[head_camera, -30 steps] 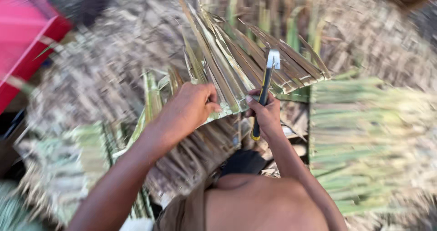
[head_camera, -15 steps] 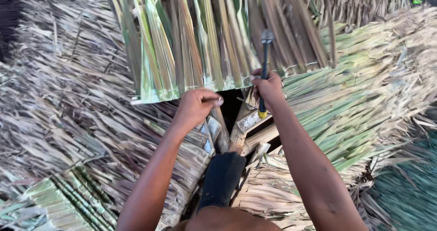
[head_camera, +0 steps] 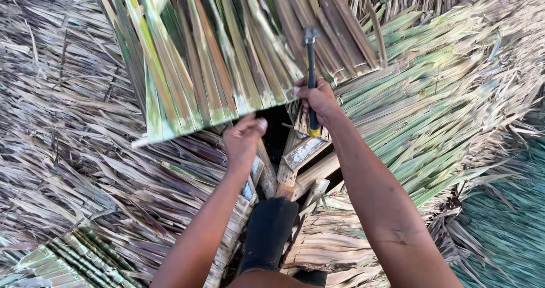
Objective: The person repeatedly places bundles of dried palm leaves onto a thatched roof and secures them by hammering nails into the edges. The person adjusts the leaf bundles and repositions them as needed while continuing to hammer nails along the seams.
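Head view, looking down over a thatch roof of palm leaves.

R hand (head_camera: 319, 98): fingers wrapped tight round the handle of a hammer (head_camera: 310, 72), gripping abt mid-handle. Hammer stands near upright in the pic, metal head at top over the leaf panel, yellow end of the grip poking out below the fist. Handle dark w/ yellow.

L hand (head_camera: 244, 137): fingers curled together into a loose fist, thumb side up, pinched at the lower edge of the leaf panel. Can't tell if sth small is held betw the fingertips – too small to see.

Leaf panel (head_camera: 227, 55): flat sheet of folded palm leaves, green-yellow to brown strips side by side, fanning away from the hands; lower edge cut straight, just above both hands. It lies over the older thatch.

Below the hands: dark gap w/ wooden battens (head_camera: 304, 152) showing, pale, crossing at angles, betw the two forearms. A dark-clothed knee (head_camera: 267, 231) sits just beneath, bottom centre.

Around: dry grey-brown thatch (head_camera: 74, 140) on the left, fresher green thatch (head_camera: 431, 106) on the right, well-weathered green layer at far bottom right. Small green woven panel (head_camera: 62, 262) at bottom left corner.

No packages, labels or signs in view.
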